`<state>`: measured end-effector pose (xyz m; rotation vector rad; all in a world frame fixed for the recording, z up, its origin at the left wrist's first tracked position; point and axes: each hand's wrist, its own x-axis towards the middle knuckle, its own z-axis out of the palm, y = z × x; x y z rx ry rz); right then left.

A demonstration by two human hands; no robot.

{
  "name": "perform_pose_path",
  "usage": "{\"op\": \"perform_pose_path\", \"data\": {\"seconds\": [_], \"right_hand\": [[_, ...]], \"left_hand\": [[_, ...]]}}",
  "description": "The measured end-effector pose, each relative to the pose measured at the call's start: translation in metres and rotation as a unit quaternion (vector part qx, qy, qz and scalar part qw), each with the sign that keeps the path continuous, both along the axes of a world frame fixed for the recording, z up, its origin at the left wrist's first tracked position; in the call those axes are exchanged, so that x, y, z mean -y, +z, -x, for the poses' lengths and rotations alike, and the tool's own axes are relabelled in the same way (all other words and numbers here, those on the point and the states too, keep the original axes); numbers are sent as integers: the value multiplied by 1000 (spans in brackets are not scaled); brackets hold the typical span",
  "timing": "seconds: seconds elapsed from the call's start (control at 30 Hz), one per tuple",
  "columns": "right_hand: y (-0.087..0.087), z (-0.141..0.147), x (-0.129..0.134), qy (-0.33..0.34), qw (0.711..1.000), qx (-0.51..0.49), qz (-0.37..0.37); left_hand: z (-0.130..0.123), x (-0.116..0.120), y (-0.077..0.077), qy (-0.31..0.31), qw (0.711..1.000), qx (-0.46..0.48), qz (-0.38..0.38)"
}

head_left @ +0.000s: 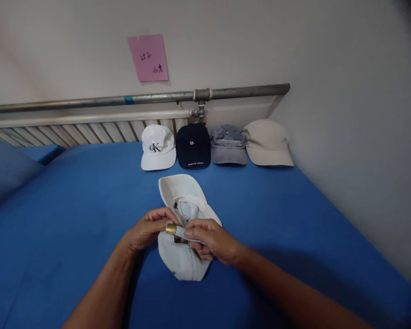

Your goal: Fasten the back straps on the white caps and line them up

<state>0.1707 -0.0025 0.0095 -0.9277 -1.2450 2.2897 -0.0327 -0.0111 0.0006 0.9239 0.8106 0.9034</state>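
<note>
- Forearms nearest the camera: left forearm point(104, 278) enters low left, right forearm point(287, 283) low right. Both converge on one pale cap point(176, 265).
- Cap position: between and beneath the hands, on a blue sheet point(89, 224). Inside partly visible. Long axis runs away from the person; brim point(180, 188) beyond the hands, leaning to the left hand's side. Back of crown on the near side.
- Key relation: strap point(181, 231) spans the gap between the hands, long axis roughly side to side. Brass clasp point(171, 229) at its left end, so left hand is nearer the clasp.
- Left hand point(152, 228): narrow, thumb and fingers gathered at the clasp end, pointing inward. Exact contact under the fingertips cannot be told.
- Right hand point(210, 240): thumb and fingers pinch the strap right of the clasp; lower fingers curl beneath, beside the crown. Fingers point toward left hand.
- Beyond both hands, a side-by-side row: white cap point(158, 148), black cap point(193, 148), grey cap point(229, 147), beige cap point(269, 144). All brims face the hands.
</note>
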Motion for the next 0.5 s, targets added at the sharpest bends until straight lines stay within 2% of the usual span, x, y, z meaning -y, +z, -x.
{"op": "perform_pose_path", "data": {"seconds": [0.33,0.5], "right_hand": [[-2,1,0,0,1000,7,-9],[1,3,2,-25,1000,7,-13]], "left_hand": [[-3,0,6,11,999,-34,-3],[-2,1,5,11,999,-32,3]]}}
